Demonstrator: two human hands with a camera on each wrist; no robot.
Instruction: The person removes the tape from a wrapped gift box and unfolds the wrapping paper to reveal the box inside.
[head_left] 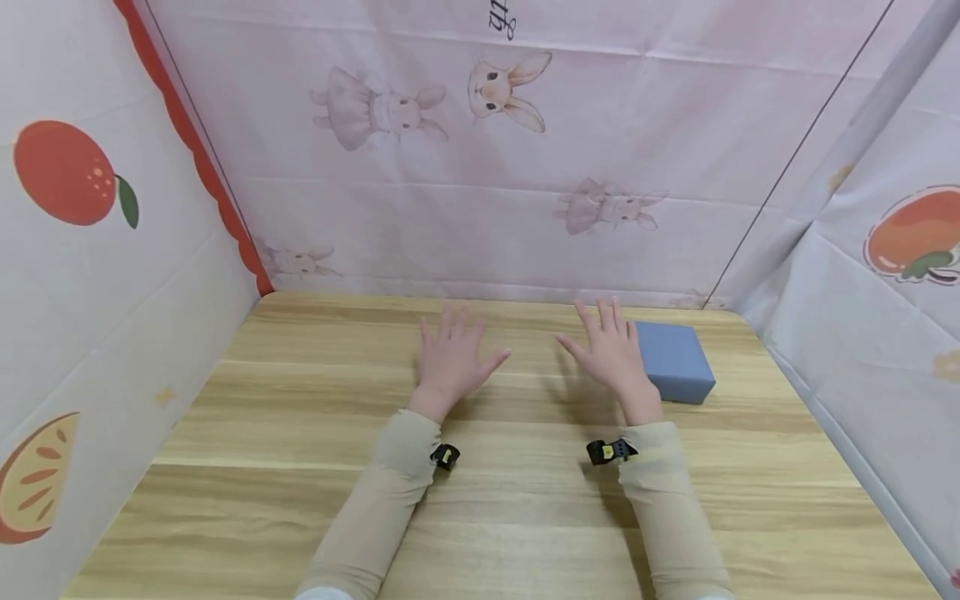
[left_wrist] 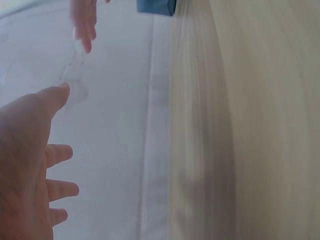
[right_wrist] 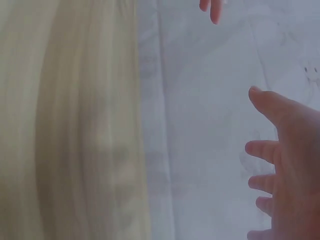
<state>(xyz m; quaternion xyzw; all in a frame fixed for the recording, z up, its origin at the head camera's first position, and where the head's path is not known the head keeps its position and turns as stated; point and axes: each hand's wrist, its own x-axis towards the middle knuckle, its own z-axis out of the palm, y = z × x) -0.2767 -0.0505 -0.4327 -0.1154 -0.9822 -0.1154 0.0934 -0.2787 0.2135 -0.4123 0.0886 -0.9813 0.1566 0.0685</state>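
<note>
My left hand hovers over the wooden table with its fingers spread and holds nothing. To the right of it, my right hand is held out the same way, palm down and fingers apart. A blue box lies on the table just right of the right hand, whose edge overlaps it in the head view; touch cannot be told. In the left wrist view the blue box shows at the top edge, near part of the right hand. Spread fingers of the right hand also appear in the right wrist view.
The wooden table meets a pink rabbit-print cloth at its back edge. Fruit-print cloth walls stand at the left and right. Each wrist wears a black strap, the left strap and the right strap.
</note>
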